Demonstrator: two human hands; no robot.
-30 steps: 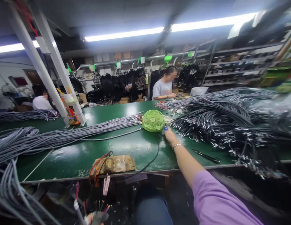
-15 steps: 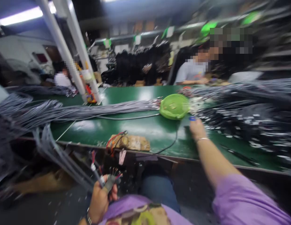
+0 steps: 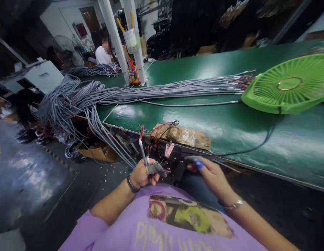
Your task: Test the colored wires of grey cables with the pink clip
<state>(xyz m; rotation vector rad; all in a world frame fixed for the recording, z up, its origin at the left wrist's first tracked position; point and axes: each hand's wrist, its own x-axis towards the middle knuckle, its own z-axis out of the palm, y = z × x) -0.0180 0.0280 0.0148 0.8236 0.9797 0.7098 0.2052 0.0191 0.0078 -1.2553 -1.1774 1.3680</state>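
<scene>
Several grey cables [image 3: 142, 150] are gripped in my left hand [image 3: 141, 175], low in front of my body. Their stripped ends show thin coloured wires [image 3: 166, 170], and one cable stands upright from the grip. A grey covering [image 3: 154, 168] lies over what looks like my left thumb. To the right, my right hand [image 3: 213, 174] hovers below the table edge, apart from the left. Blue tape [image 3: 198, 163] wraps one of its digits, and its fingers are closed together. Blur hides whatever may be between those fingertips.
A long bundle of grey cables [image 3: 164, 87] crosses the green table [image 3: 183, 120]. At right sits a green fan [image 3: 290, 83] with a black cord. A wooden board [image 3: 190, 136] and a pink clip [image 3: 169, 150] are at the front edge. Behind white posts [image 3: 113, 38] is another person [image 3: 103, 54].
My right hand has drawn back from beside the green fan toward my left hand. The view has swung left. My left hand still holds the cables.
</scene>
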